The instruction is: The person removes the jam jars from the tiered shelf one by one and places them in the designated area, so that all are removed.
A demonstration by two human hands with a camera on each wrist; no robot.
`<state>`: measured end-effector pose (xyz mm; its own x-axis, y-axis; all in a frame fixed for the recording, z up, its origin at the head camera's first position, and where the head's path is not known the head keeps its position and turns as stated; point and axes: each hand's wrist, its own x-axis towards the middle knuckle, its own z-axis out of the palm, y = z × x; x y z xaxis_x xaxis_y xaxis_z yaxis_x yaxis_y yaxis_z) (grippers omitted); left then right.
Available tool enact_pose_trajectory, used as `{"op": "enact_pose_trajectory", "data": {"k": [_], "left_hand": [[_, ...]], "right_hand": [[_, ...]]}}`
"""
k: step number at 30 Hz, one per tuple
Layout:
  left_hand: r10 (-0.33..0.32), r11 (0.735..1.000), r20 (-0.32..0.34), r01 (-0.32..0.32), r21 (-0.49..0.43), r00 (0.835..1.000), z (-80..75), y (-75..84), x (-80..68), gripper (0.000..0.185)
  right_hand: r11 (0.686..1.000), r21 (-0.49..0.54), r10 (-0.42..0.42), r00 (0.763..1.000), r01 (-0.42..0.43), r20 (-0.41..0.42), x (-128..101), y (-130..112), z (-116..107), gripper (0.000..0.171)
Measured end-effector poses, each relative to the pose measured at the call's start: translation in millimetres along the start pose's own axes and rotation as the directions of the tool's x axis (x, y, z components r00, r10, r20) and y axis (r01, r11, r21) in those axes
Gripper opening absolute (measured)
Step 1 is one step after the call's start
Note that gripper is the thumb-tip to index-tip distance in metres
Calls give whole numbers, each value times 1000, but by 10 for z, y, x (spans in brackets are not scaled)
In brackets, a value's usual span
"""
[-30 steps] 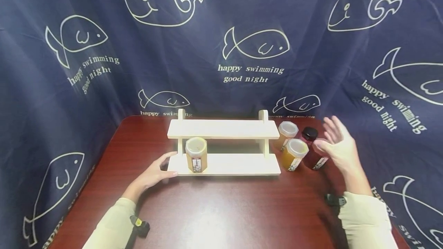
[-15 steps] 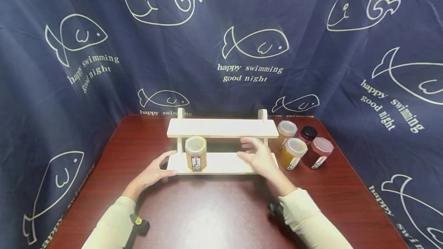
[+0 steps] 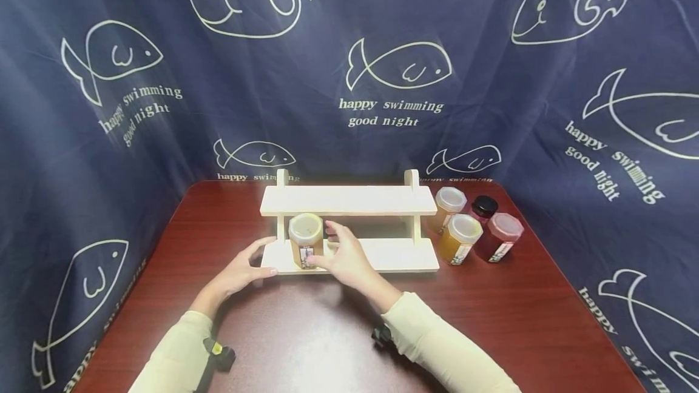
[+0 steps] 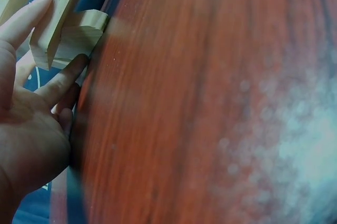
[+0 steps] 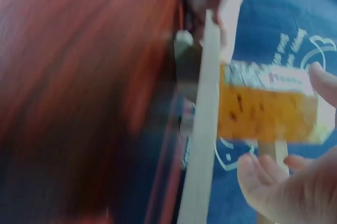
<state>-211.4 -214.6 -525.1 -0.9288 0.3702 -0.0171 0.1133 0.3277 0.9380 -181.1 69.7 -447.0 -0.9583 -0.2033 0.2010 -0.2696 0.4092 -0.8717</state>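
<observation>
— What is the head view showing you?

— I am seeing the honey jar [image 3: 306, 246] standing on the lower board of the wooden rack [image 3: 349, 201], near its left end. My right hand [image 3: 344, 258] is touching the jar with spread fingers. My left hand [image 3: 240, 272] is resting open at the rack's left end, on the tabletop [image 3: 491, 314].

— And the wrist views?

— The left wrist view is showing relaxed fingers [image 4: 58, 84] touching the rack's foot [image 4: 66, 31]. The right wrist view is showing the jar [image 5: 268, 109] between my fingertips [image 5: 258, 174], not yet gripped.
</observation>
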Motion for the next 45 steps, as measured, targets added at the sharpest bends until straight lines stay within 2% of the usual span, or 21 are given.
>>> {"op": "enact_pose_trajectory", "data": {"k": [4,7,12,17,24,32,37,45], "left_hand": [[-15,1000,4,15,-20,1000,11,-28,8,82],[-25,999,4,25,-28,1000,18,-36,11,82],[-23,999,2,23,-37,1000,-7,-19,-3,82],[-7,999,8,8,-52,1000,2,0,-2,82],[-2,999,-1,2,-43,1000,1,4,-18,81],[-8,1000,3,8,-22,1000,-3,-24,23,81],[-13,1000,6,13,-3,1000,-15,-13,32,83],[-37,999,-4,37,9,999,-12,-12,20,83]], "right_hand": [[995,-84,56,996,-62,-70,6,-48,191,95],[989,-104,92,986,-106,-137,-4,-71,297,99],[987,-87,112,972,-133,-207,-1,-101,446,101],[992,-45,99,959,-115,-267,2,-107,542,99],[992,-8,117,947,-125,-299,26,-87,607,88],[994,-68,60,943,-86,-327,48,-74,524,75],[990,-114,40,950,-79,-309,13,-52,416,70],[994,-109,-30,957,-2,-289,-80,42,58,62]]}}
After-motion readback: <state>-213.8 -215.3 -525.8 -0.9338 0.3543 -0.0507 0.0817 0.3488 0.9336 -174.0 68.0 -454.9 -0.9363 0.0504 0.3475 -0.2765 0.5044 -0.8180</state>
